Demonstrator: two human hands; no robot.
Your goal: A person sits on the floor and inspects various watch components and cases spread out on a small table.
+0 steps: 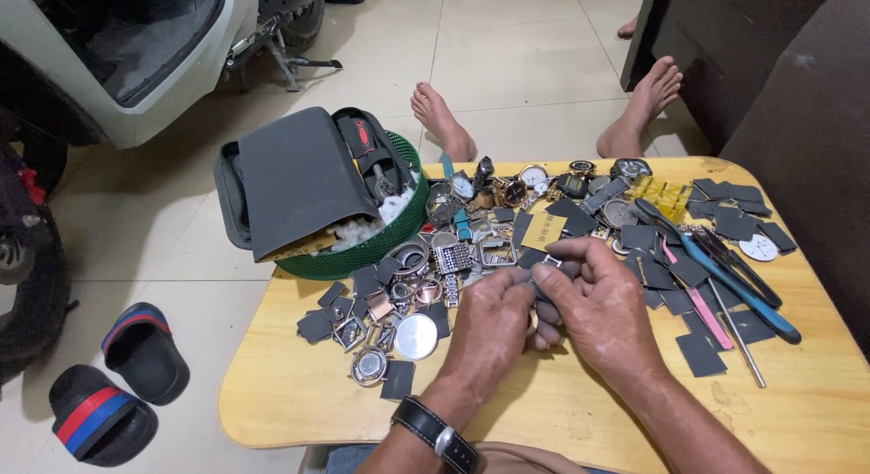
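My left hand (pixel 489 324) and my right hand (pixel 594 297) meet over the middle of a small wooden table (pixel 562 411). Between their fingertips they pinch a small metal watch part (pixel 546 266); both hands touch it. My left wrist wears a black-strapped watch (pixel 438 433). Just left of my hands lie several watch cases, rings and a round silver case back (pixel 416 336). Dark square pieces (pixel 700 354) are scattered around my hands.
A green basket (pixel 385 238) holding a grey tool case (pixel 299 179) stands at the table's back left. Several watches (pixel 533 177) lie at the back. Blue-handled pliers (pixel 739 288) and pink tweezers (pixel 698 302) lie right. Someone's bare feet (pixel 442 120) rest on the tiled floor beyond; sandals (pixel 145 352) lie left.
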